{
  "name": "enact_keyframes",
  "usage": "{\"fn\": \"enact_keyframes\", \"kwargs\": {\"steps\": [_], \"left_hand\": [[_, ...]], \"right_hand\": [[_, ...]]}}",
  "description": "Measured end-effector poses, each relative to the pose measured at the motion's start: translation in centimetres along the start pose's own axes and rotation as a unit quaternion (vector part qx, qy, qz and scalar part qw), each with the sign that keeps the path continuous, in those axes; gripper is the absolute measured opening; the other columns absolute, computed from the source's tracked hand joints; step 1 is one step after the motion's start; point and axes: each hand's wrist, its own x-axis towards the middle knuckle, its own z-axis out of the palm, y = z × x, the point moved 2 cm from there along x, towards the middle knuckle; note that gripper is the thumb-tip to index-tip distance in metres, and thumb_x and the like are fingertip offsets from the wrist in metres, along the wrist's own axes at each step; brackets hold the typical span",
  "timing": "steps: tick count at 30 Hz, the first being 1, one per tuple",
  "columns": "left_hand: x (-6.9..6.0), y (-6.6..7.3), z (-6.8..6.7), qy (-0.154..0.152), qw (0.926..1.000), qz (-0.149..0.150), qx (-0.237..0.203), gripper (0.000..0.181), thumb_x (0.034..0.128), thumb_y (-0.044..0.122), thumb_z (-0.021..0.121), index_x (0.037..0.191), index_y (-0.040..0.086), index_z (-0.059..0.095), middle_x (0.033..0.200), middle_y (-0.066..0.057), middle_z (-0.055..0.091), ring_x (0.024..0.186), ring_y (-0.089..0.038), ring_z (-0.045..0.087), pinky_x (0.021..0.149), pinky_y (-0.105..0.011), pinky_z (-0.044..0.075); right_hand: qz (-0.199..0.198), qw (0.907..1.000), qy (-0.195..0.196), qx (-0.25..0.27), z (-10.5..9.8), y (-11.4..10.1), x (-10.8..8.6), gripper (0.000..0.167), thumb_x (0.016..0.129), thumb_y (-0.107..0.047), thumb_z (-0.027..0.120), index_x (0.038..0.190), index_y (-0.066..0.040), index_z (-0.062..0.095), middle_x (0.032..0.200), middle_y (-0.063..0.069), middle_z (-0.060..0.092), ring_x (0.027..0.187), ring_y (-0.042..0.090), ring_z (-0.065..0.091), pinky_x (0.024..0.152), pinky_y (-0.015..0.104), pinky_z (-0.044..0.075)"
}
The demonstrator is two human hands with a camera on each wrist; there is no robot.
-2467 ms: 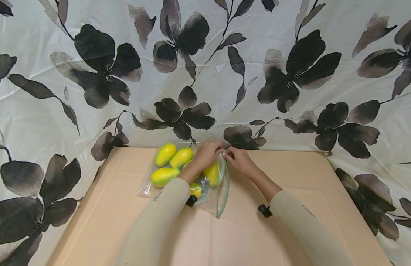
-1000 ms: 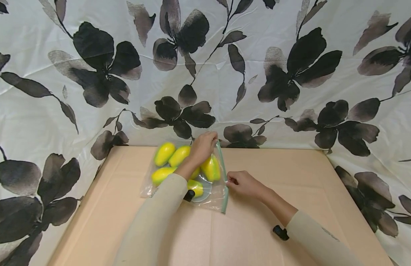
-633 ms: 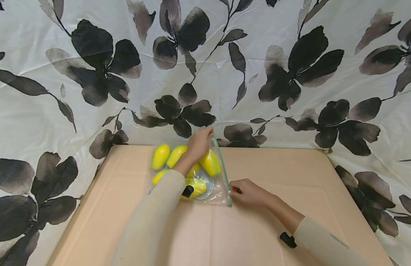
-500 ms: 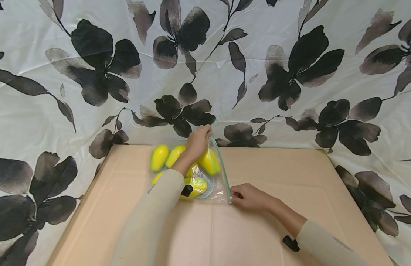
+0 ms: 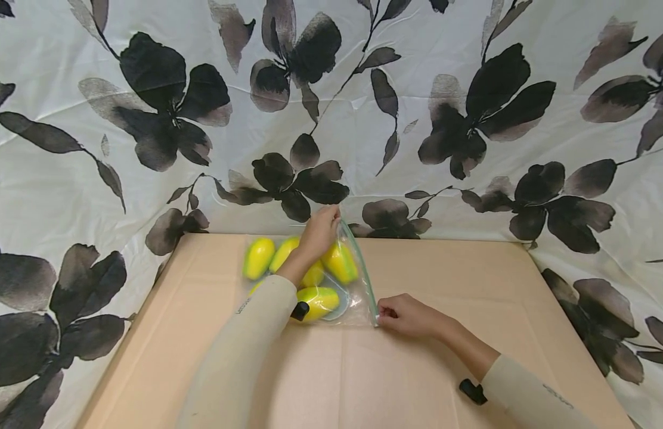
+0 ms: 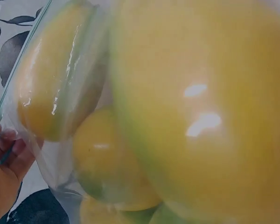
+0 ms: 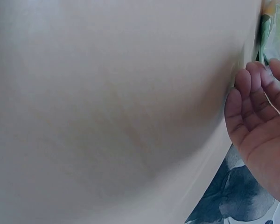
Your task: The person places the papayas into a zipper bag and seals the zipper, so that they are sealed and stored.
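Observation:
A clear zip bag (image 5: 358, 307) with a green strip along its opening holds several yellow-green mangoes (image 5: 339, 262), with something pale and round-edged beneath them. My left hand (image 5: 319, 233) pinches the bag's far top corner; in the left wrist view its fingers (image 6: 18, 156) grip the edge beside the green strip. At the near end of the strip, my right hand (image 5: 409, 316) pinches the bag between thumb and curled fingers. The right wrist view shows that hand (image 7: 261, 112) at the strip's edge. My left forearm hides part of the bag and some mangoes.
The bag lies near the far edge of a tan cardboard-like tabletop (image 5: 444, 280). A white cloth with dark flowers (image 5: 363, 149) hangs behind it and shows along both sides. Each sleeve cuff has a small black wrist camera (image 5: 473, 391).
My right hand has left the far corner and slid along the green strip to its near end. The strip, bowed apart before, now looks drawn together. My left hand has shifted slightly left and away.

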Motion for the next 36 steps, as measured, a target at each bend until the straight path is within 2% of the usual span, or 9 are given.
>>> {"fn": "enact_keyframes", "kwargs": {"steps": [4,7,13,16,19,23,26,30,36], "left_hand": [[-0.3,0.0,0.4,-0.027,0.9996,-0.009,-0.004,0.008,0.1071,0.014,0.054,0.111,0.009,0.056,0.103,-0.01,0.06,0.095,-0.026,0.059,0.086,-0.041,0.053],[-0.5,-0.1,0.8,-0.049,0.9985,-0.022,-0.014,0.016,0.1063,0.018,0.055,0.12,0.009,0.054,0.107,-0.01,0.06,0.095,-0.027,0.06,0.087,-0.041,0.053],[-1.0,-0.1,1.3,-0.073,0.9968,-0.029,-0.013,0.037,0.1051,0.021,0.056,0.138,0.007,0.052,0.136,-0.014,0.061,0.125,-0.031,0.061,0.108,-0.046,0.049],[-1.6,-0.3,1.3,-0.08,0.9964,-0.025,-0.015,0.041,0.1052,0.022,0.056,0.143,0.007,0.05,0.143,-0.014,0.058,0.133,-0.032,0.057,0.113,-0.047,0.046],[-2.3,-0.6,1.4,-0.085,0.9962,-0.017,-0.009,0.044,0.1063,0.024,0.055,0.146,0.006,0.048,0.148,-0.015,0.055,0.139,-0.032,0.052,0.117,-0.046,0.042],[-3.5,-1.2,1.4,-0.091,0.9957,-0.011,-0.001,0.05,0.1072,0.026,0.053,0.151,0.005,0.044,0.154,-0.017,0.048,0.146,-0.033,0.044,0.123,-0.046,0.035],[-4.3,-1.5,1.2,-0.099,0.9951,-0.006,0.006,0.054,0.1063,0.027,0.055,0.154,0.005,0.041,0.157,-0.018,0.045,0.149,-0.034,0.04,0.124,-0.048,0.032],[-5.6,-1.7,0.4,-0.101,0.9946,0.001,0.022,0.059,0.1048,0.029,0.058,0.156,0.007,0.038,0.158,-0.017,0.043,0.15,-0.034,0.039,0.123,-0.05,0.033],[-7.8,-2.5,-1.7,-0.064,0.9962,0.003,0.06,0.064,0.104,0.033,0.06,0.157,0.007,0.036,0.157,-0.019,0.045,0.147,-0.038,0.041,0.123,-0.052,0.033]], "right_hand": [[0.01,0.9999,0.005,0.012,-0.2,0.2,0.2,0.008,0.103,-0.023,0.064,0.096,-0.02,0.066,0.082,-0.01,0.065,0.074,0.004,0.055,0.069,0.022,0.047],[0.035,0.999,0.023,0.013,-0.7,0.5,0.6,0.006,0.104,-0.024,0.061,0.104,-0.02,0.067,0.091,-0.008,0.069,0.082,0.008,0.06,0.076,0.024,0.051],[0.072,0.9947,0.073,0.005,-2.3,0.7,1.3,0.011,0.102,-0.026,0.065,0.109,-0.019,0.067,0.094,-0.008,0.067,0.089,0.011,0.061,0.082,0.028,0.054],[0.072,0.9923,0.101,-0.001,-2.9,0.8,2.0,0.017,0.102,-0.025,0.065,0.114,-0.013,0.068,0.098,-0.005,0.069,0.092,0.012,0.063,0.085,0.032,0.056],[0.072,0.9899,0.122,0.001,-3.3,0.8,2.8,0.03,0.103,-0.024,0.064,0.126,-0.004,0.065,0.109,0.002,0.072,0.1,0.017,0.066,0.091,0.038,0.057],[0.088,0.9885,0.12,0.028,-3.5,1.2,4.4,0.052,0.104,-0.028,0.062,0.146,0.001,0.051,0.128,0.011,0.069,0.116,0.027,0.067,0.099,0.045,0.056],[0.104,0.9872,0.109,0.051,-3.4,1.6,5.6,0.064,0.104,-0.035,0.062,0.154,-0.002,0.042,0.137,0.013,0.065,0.123,0.031,0.066,0.101,0.046,0.055],[0.117,0.9854,0.102,0.07,-3.2,1.9,7.0,0.066,0.103,-0.039,0.062,0.155,-0.004,0.041,0.138,0.014,0.066,0.122,0.029,0.067,0.098,0.041,0.057],[0.127,0.9812,0.105,0.1,-3.1,1.9,8.3,0.062,0.104,-0.035,0.06,0.156,-0.006,0.04,0.133,0.015,0.068,0.111,0.022,0.069,0.088,0.034,0.059]]}}
